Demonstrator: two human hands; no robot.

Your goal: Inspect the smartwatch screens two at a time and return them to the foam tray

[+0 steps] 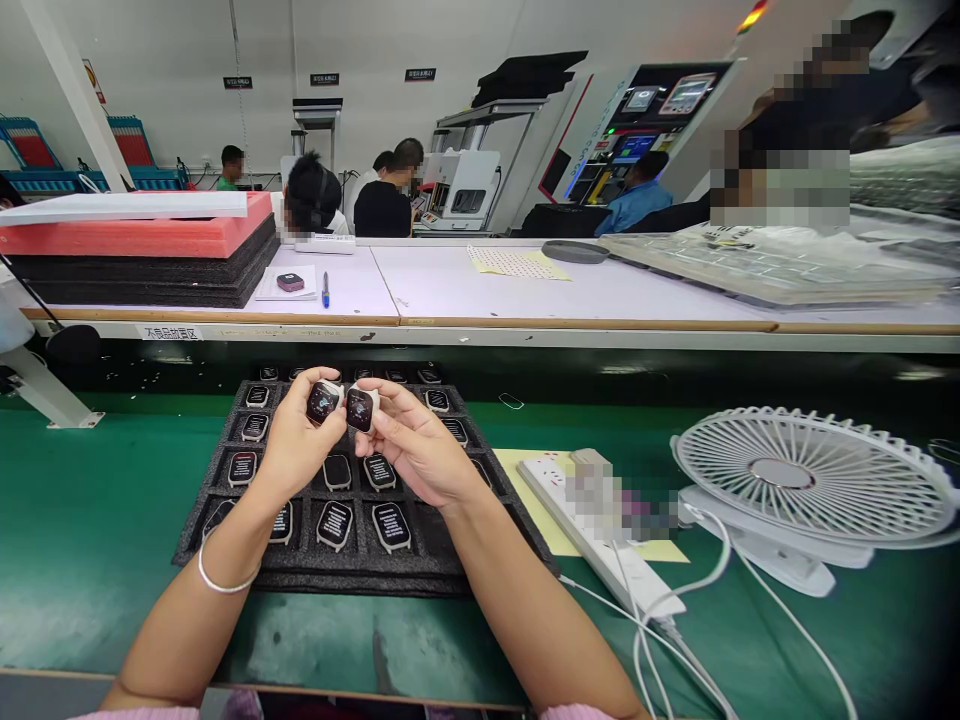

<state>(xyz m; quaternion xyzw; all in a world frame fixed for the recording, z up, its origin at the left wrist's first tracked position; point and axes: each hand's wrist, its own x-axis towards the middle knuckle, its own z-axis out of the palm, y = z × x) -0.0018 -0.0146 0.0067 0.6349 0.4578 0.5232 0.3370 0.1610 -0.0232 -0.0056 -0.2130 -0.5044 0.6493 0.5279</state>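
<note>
Forearms (540,590); left hand (296,430) pinching one smartwatch (323,403), right hand (420,445) another.
Best held by edges, over foam tray (352,572); fan (784,473) at tray's 3 o'clock.

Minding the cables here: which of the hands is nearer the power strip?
Right. The right hand, holding a watch above the black tray, is left of the power strip; the left hand is farther left.
</note>
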